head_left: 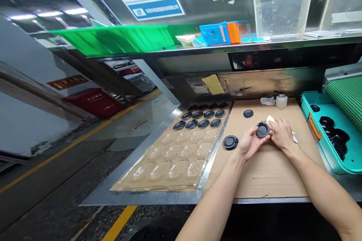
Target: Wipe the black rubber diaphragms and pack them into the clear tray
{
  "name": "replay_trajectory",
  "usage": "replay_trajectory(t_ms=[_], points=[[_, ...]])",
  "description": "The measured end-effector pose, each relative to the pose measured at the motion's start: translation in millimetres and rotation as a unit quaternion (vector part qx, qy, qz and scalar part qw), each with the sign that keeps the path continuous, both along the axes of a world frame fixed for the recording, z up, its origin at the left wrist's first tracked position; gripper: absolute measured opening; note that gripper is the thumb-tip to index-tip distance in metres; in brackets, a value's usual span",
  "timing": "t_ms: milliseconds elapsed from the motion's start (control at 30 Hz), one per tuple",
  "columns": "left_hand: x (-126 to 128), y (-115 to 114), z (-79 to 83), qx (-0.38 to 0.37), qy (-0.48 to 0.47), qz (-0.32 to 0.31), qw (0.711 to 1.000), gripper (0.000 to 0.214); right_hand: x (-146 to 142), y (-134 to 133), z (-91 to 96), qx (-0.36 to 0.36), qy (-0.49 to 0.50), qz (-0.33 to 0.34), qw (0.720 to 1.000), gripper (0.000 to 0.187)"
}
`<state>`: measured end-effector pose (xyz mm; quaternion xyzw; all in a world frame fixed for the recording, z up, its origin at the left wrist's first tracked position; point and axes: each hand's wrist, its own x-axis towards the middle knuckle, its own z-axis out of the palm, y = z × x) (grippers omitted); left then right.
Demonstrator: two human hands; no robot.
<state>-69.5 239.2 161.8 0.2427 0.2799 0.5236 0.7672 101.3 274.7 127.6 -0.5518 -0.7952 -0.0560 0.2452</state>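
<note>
Rubber disc (pixel 262 130) sits nearer the left hand (pixel 250 143), gripped in its half-open fingers — the right hand (pixel 283 134) pinches a white cloth (pixel 270 119) against the rim.

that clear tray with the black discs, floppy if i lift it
Probably floppy: the clear tray looks like thin formed plastic, so it may bend if lifted by one edge. The black discs sit only in its far rows, so that end may sag and they could slide.
</note>
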Motion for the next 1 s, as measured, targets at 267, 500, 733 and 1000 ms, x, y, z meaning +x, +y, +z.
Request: replay_trajectory(t_ms=[267,500,733,1000], points=[[-6.0,-28.2,-13.8,0.093,0.163,0.086,0.978,0.038,-2.6,-2.2,-2.6,-0.122,-0.044,0.083,0.988,0.029],[-12.4,-61.5,-33.2,0.530,0.477,0.303,0.632,0.084,-1.0,0.0,-2.5,-0.126,-0.051,0.079,0.988,0.030],[-7.1,-64.5,-32.9,0.513,0.429,0.330,0.666,0.095,0.7,4.0,-8.8,-0.109,-0.045,0.084,0.989,0.032],[-14.1,-73.1,-34.4,0.429,0.480,0.292,0.707,0.040,1.3,5.7,-8.1,-0.112,-0.041,0.083,0.989,0.032]])
